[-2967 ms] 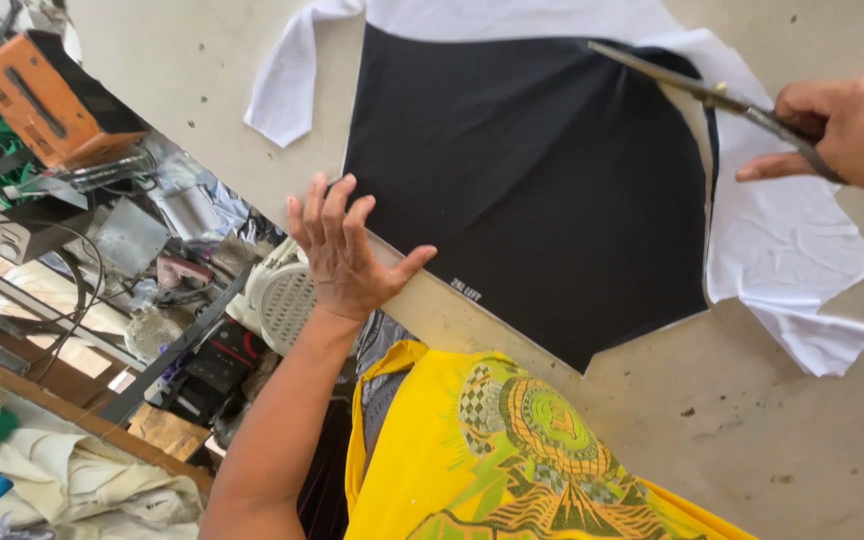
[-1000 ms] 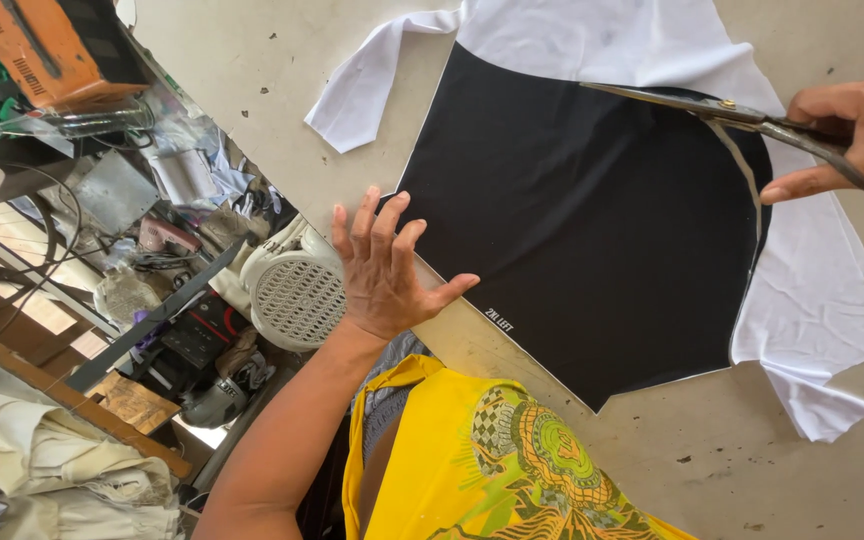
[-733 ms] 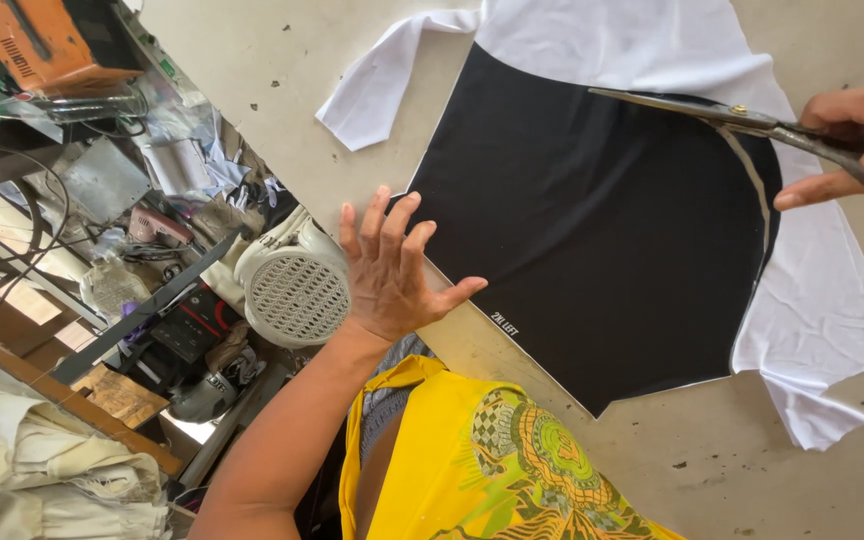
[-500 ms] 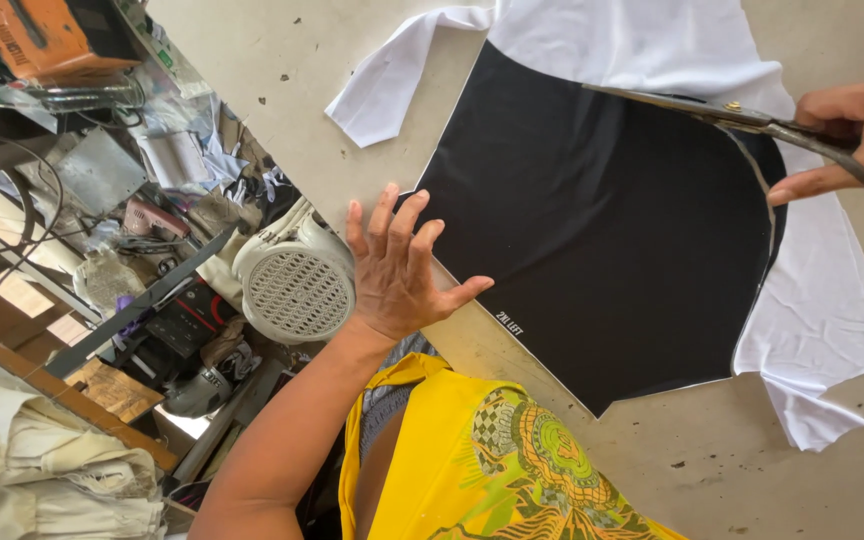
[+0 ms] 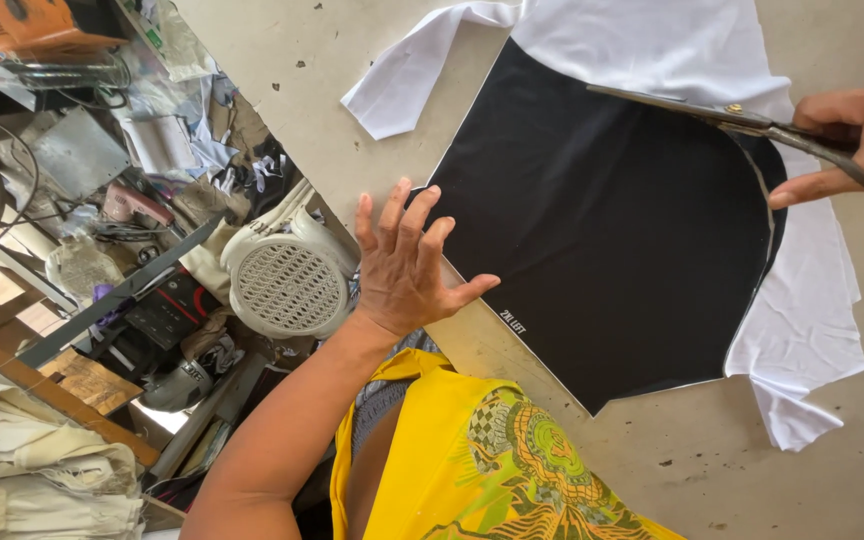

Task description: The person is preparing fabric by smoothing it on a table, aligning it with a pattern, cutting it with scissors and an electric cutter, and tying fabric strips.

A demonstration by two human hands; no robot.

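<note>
- While the right hand [image 5: 857, 135] grips the handles of the scissors [image 5: 742, 122], their long blades point away from it across the top of the black pattern piece [image 5: 612, 220], roughly along that edge.
- The pattern piece lies flat on the white fabric [image 5: 802, 320], which shows around its upper and right sides on the grey table [image 5: 282, 60].
- The left hand [image 5: 407, 265] is open with fingers spread, holding nothing, at the pattern's near-left edge, well apart from the scissors.
- A white fan [image 5: 287, 285] and workshop clutter sit beyond the table's edge; nothing lies before the blades.
</note>
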